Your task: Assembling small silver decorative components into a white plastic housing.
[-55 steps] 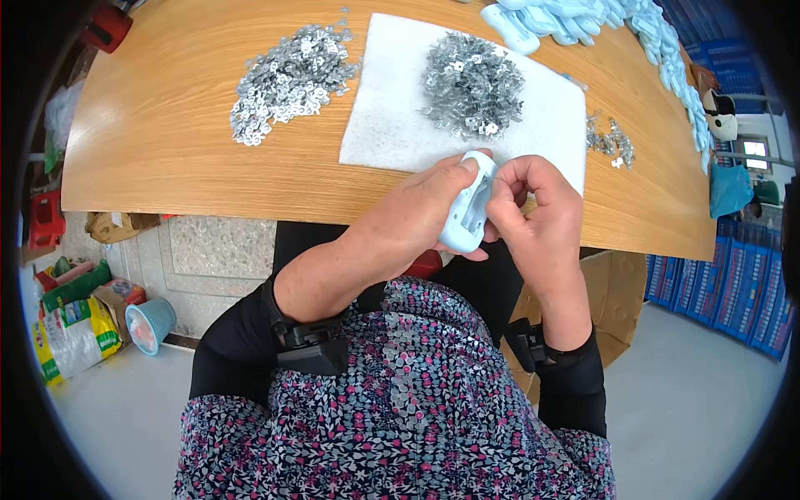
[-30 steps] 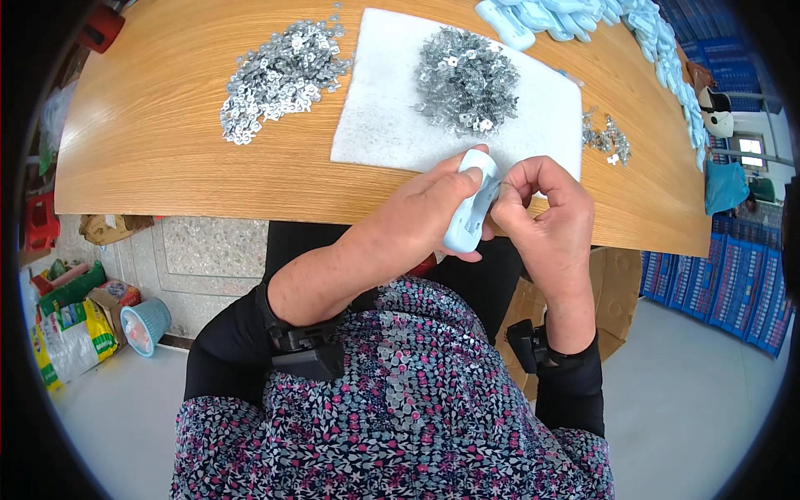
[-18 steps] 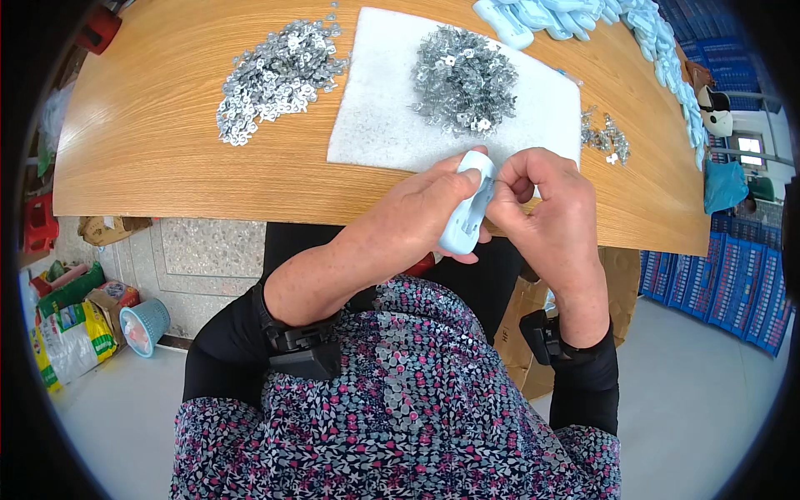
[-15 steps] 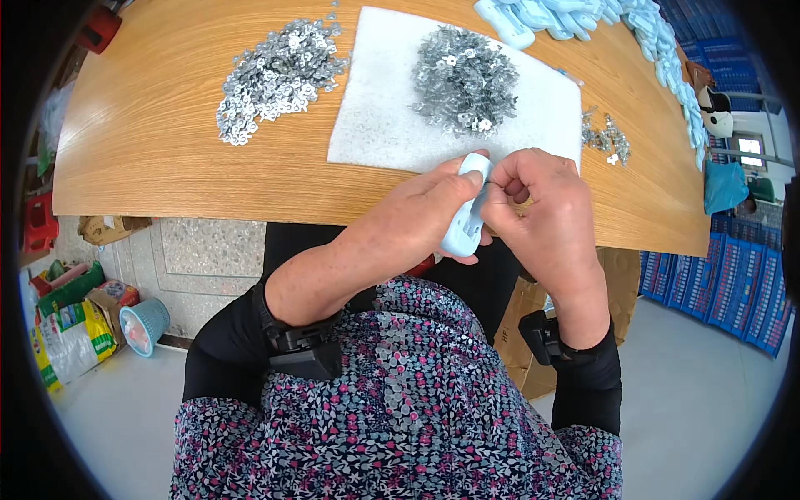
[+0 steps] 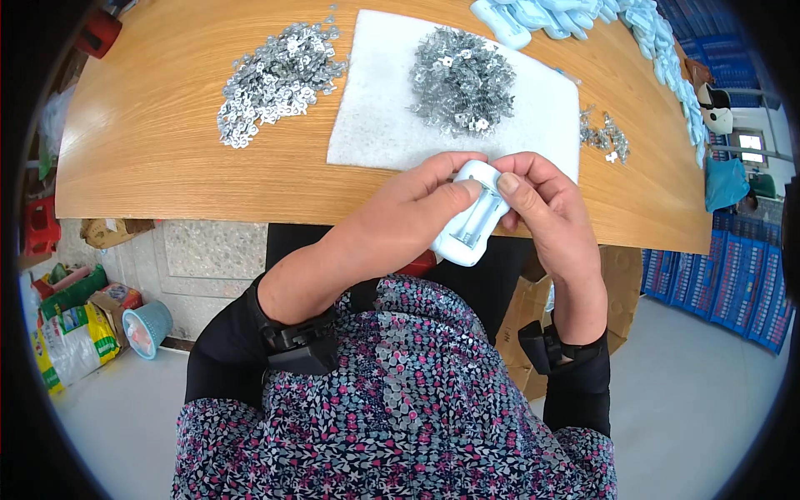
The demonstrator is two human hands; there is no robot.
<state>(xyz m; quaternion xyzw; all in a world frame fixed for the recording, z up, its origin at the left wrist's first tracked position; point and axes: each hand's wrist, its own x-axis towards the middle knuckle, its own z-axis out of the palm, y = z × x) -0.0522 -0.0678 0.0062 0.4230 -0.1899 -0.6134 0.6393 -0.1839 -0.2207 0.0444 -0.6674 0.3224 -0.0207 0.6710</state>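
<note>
A light-blue plastic casing with a long hollow battery bay is held between both hands at the table's front edge. My left hand grips its left side, thumb pressed at the upper end of the bay. On the right, my right hand closes on the upper corner with thumb on top and fingers behind. Whether a small metal piece lies under the thumbs is hidden. Beyond the hands, a heap of small metal spring contacts rests on a white padded sheet.
A pile of flat metal clips lies left on the wooden table. More light-blue casings are heaped at the back right. A few loose metal pieces lie right of the sheet. Blue crates and a cardboard box stand at the right.
The casing has turned so its hollow side faces up. My right hand has gone from pinching at its side to gripping its upper corner, and my left thumb has shifted onto the bay's end.
</note>
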